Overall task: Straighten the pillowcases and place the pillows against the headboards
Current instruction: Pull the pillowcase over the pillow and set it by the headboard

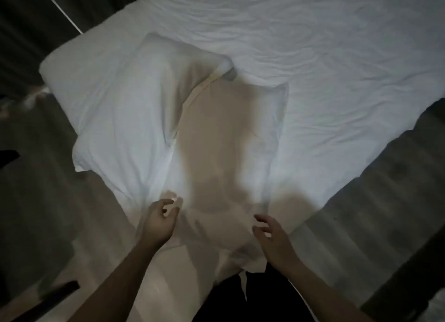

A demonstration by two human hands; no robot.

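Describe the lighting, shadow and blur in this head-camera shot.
Head view: dim room, light concentrated on the white bed sheet; floor and corners fall near black. A tan shadow runs down the near pillow, beside the left pillow. Motion blur softens the left hand and right hand; wide-angle edges bend.

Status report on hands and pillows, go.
Left hand and right hand open, fingers loosely curled, gripping nothing. Two pillows on bed corner. Nothing in the way.

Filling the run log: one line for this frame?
left hand: open, holds nothing | right hand: open, holds nothing | near pillow: between hands | second pillow: on bed
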